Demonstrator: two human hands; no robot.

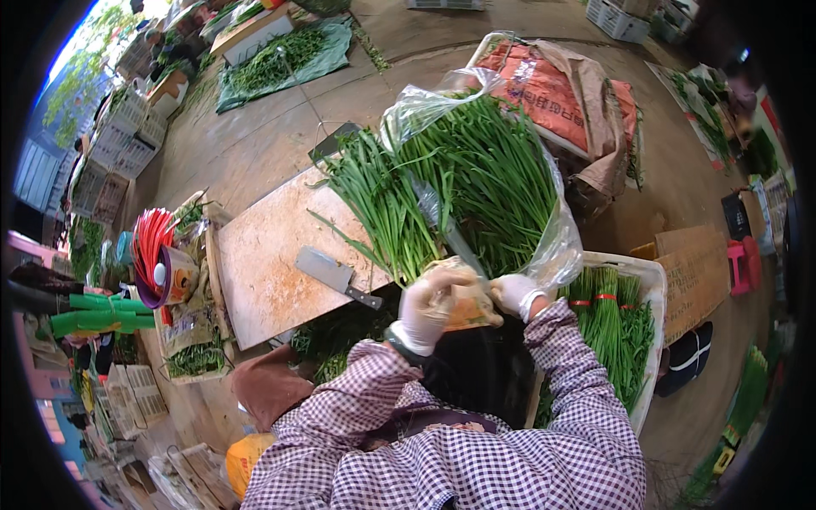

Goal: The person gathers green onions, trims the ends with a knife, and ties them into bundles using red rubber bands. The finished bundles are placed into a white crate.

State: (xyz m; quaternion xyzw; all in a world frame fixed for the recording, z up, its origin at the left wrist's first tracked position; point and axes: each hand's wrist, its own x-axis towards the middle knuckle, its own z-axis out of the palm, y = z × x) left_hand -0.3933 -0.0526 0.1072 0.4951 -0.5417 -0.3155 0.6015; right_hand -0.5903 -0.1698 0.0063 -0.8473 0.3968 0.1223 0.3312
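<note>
Both my hands wear white gloves and meet in front of me, at the near, pale ends of a large heap of long green garlic chives (501, 178). My left hand (427, 308) is closed with curled fingers beside the stems of a looser bunch (374, 195). My right hand (516, 296) pinches at the near edge of the clear plastic bag (557, 246) around the heap. What either hand grips is too small to make out. Between them shows a yellowish printed piece (472, 308). Left of the bunch, a cleaver (325, 269) lies flat on a worn board (263, 229).
A white crate (653, 319) with chive bundles tied in red stands at my right. Behind the heap, an orange sack (540, 93) covers another crate. To the left is a purple bucket (177, 276) with red ties (153, 238). Greens lie on a green sheet (336, 42) farther off.
</note>
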